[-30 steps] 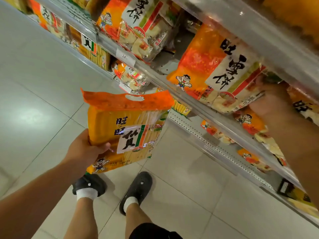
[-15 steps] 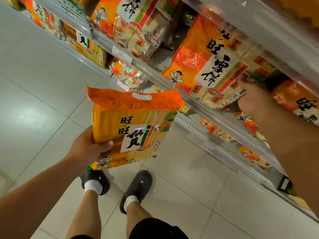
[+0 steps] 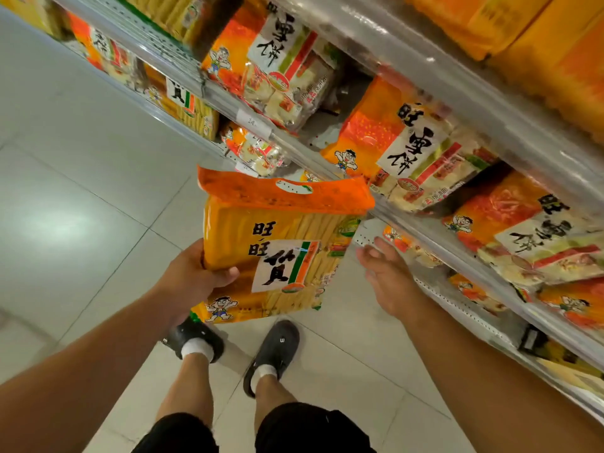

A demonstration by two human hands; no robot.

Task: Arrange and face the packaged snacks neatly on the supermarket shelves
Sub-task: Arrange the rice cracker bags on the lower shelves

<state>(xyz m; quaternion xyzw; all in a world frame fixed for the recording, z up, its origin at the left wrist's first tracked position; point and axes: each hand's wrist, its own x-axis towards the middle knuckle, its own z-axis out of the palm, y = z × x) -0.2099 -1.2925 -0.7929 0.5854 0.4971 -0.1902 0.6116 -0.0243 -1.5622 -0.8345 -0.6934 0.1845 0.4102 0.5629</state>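
Upright, snack bag in left hand

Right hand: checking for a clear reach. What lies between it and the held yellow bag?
Nothing: in the head view, only bare floor shows between the right hand and yellow bag.

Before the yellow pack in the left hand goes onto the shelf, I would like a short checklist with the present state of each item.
1. Left hand grips the yellow pack firmly: ok, thumb on its front.
2. Right hand free to help: ok, open and holding nothing.
3. Pack label faces the person, upright: ok.
4. Free slot on the shelf: ok, a gap shows between two red-orange packs.
5. Slot holds the same product: not ok, its neighbours are a different kind.
6. Depth of the gap: cannot tell.
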